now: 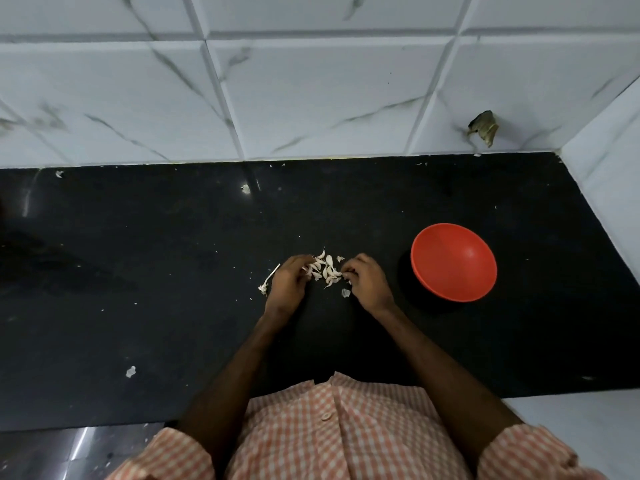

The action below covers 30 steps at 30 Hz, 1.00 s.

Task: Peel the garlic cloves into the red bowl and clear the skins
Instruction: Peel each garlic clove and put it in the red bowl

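A small heap of white garlic cloves (326,270) lies on the black counter (173,271) between my hands. My left hand (287,285) sits at the heap's left edge, its fingertips curled onto the cloves there. My right hand (367,282) is at the heap's right edge, fingers curled and pinching a clove at its tips. The red bowl (453,262) stands to the right of my right hand and looks to hold nothing. A garlic stem (268,280) lies just left of my left hand. A skin flake (345,293) lies under my right hand.
Small skin bits are scattered on the counter, one (130,371) at the front left and one (245,188) near the back. White marbled tile walls close off the back and the right side. A dry leaf-like scrap (484,127) clings to the back wall.
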Each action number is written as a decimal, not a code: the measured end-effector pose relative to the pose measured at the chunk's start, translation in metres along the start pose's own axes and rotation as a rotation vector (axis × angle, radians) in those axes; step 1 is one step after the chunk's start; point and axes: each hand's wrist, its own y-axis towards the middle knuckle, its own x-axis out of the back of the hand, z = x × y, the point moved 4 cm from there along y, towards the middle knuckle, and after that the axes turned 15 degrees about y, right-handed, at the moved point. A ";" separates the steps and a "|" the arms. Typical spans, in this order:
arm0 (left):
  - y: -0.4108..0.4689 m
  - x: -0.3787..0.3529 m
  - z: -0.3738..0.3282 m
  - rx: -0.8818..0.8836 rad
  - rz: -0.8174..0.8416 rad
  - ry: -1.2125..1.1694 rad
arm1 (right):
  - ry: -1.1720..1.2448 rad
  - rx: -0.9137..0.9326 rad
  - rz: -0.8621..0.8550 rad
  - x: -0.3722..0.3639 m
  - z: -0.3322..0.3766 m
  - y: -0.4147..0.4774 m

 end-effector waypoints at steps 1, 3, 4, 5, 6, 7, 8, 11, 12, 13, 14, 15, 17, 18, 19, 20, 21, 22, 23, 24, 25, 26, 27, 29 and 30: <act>0.000 0.000 0.000 -0.012 0.003 -0.005 | -0.001 -0.006 -0.007 0.000 0.001 0.000; -0.003 0.004 -0.002 -0.005 -0.034 0.014 | 0.034 -0.038 -0.039 0.000 0.001 0.000; -0.005 0.007 -0.004 0.007 -0.077 0.036 | 0.065 -0.055 -0.056 0.001 0.000 -0.001; -0.005 0.010 -0.007 0.021 -0.117 0.055 | 0.095 -0.065 -0.068 0.002 0.000 -0.001; -0.004 0.012 -0.010 0.035 -0.139 0.063 | 0.121 -0.065 -0.074 0.002 0.001 -0.002; -0.002 0.012 -0.013 0.050 -0.135 0.053 | 0.147 -0.059 -0.073 0.002 0.002 -0.003; 0.000 0.012 -0.017 0.068 -0.106 0.019 | 0.174 -0.049 -0.068 0.002 0.005 -0.004; 0.008 0.003 -0.026 0.159 0.003 -0.199 | 0.236 -0.016 -0.030 -0.001 0.011 -0.008; 0.009 -0.001 -0.028 0.184 0.039 -0.248 | 0.243 -0.007 -0.013 -0.002 0.013 -0.009; 0.010 -0.005 -0.029 0.201 0.062 -0.269 | 0.248 -0.002 0.002 -0.003 0.015 -0.009; 0.009 -0.008 -0.028 0.220 0.075 -0.281 | 0.256 0.001 0.010 -0.004 0.016 -0.009; 0.009 -0.010 -0.027 0.249 0.082 -0.311 | 0.269 0.001 0.012 -0.004 0.018 -0.008; 0.008 -0.012 -0.026 0.318 0.109 -0.425 | 0.319 -0.012 0.008 -0.003 0.022 -0.008; 0.007 -0.013 -0.027 0.353 0.133 -0.502 | 0.354 -0.022 0.001 -0.002 0.024 -0.009; 0.005 -0.013 -0.028 0.386 0.153 -0.576 | 0.392 -0.033 -0.009 -0.002 0.025 -0.009; 0.003 -0.013 -0.030 0.415 0.161 -0.641 | 0.429 -0.044 -0.021 -0.001 0.027 -0.009; 0.002 -0.014 -0.032 0.442 0.160 -0.707 | 0.462 -0.057 -0.034 -0.001 0.028 -0.009; 0.000 -0.014 -0.033 0.466 0.156 -0.771 | 0.491 -0.070 -0.046 -0.001 0.030 -0.008; -0.001 -0.014 -0.034 0.488 0.147 -0.829 | 0.519 -0.080 -0.057 -0.002 0.032 -0.008; -0.001 -0.013 -0.034 0.500 0.135 -0.872 | 0.543 -0.090 -0.066 -0.003 0.033 -0.007; -0.002 -0.013 -0.035 0.501 0.124 -0.902 | 0.567 -0.103 -0.067 -0.005 0.033 -0.007; -0.002 -0.012 -0.035 0.496 0.119 -0.912 | 0.580 -0.124 -0.056 -0.008 0.032 -0.007; -0.002 -0.011 -0.036 0.485 0.115 -0.913 | 0.583 -0.144 -0.036 -0.010 0.032 -0.007; -0.002 -0.009 -0.038 0.467 0.102 -0.907 | 0.562 -0.171 -0.009 -0.012 0.030 -0.007; -0.001 -0.009 -0.038 0.464 0.095 -0.906 | 0.551 -0.183 -0.018 -0.012 0.029 -0.007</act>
